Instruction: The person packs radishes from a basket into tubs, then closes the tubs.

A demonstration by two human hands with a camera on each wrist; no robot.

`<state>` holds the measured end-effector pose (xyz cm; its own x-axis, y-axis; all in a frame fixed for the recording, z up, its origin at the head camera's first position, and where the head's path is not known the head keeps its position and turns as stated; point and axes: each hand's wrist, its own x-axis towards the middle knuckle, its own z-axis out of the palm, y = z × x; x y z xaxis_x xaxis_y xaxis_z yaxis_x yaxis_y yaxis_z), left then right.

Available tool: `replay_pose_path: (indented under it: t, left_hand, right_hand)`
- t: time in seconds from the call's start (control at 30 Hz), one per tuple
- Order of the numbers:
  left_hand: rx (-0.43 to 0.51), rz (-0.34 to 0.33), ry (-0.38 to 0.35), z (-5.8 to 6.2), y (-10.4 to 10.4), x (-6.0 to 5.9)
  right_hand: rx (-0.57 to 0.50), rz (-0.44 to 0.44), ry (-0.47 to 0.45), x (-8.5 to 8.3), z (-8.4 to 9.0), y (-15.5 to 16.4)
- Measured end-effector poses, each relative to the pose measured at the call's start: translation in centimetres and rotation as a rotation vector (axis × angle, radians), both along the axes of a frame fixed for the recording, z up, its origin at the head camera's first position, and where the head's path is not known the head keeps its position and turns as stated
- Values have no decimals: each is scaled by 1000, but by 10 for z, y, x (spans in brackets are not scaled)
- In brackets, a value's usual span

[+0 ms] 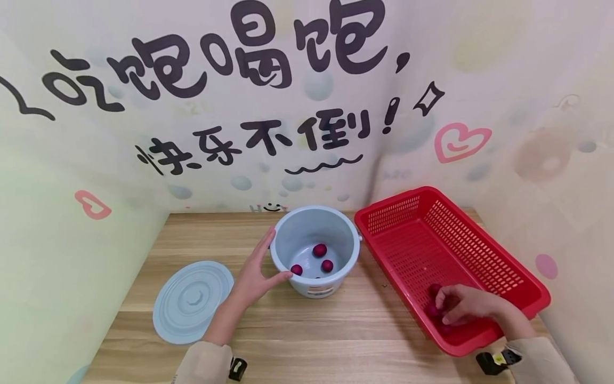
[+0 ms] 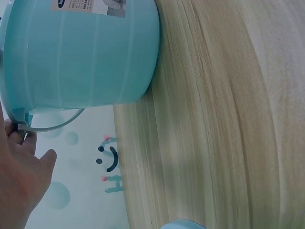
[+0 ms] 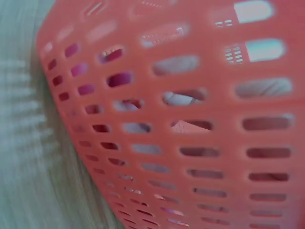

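Note:
A light blue bucket [image 1: 320,290] stands upright with several small dark red balls [image 1: 319,250] on its bottom. My left hand [image 1: 254,277] rests against its left side, fingers along the outside and thumb at the front rim. In the left wrist view, that hand's fingers [image 2: 29,142] touch the rim beside the handle's hinge. My right hand [image 1: 467,305] is down in the near end of a red slotted basket [image 1: 479,256], fingers curled at a small dark red ball [image 1: 433,309]. Another ball [image 1: 435,289] lies close by. The right wrist view shows mostly the basket's wall [image 3: 219,138], which partly hides that hand.
A light blue round lid [image 1: 192,304] lies on the wooden table [image 1: 336,341] left of the bucket. The basket stands right of the bucket, their rims close together. Behind the table rises a wall [image 1: 307,181] with black lettering; more wall bounds both sides.

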<state>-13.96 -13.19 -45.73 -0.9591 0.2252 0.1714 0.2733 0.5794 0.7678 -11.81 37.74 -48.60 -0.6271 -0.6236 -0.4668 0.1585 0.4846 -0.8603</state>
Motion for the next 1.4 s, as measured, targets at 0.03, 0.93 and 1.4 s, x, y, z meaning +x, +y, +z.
replay_pose_path:
  t: [0.03,0.93,1.4]
  left_hand:
    - [0,0,1,0,0,0]
    - [-4,2,-1,0,0,0]
    - [-9,6,5,0,0,0]
  right_hand:
    - [-4,4,-10,0,-1,0]
    - [-108,74,-182,1,-6,-4]
    - [-242,137,-185,-4,-6,-4]
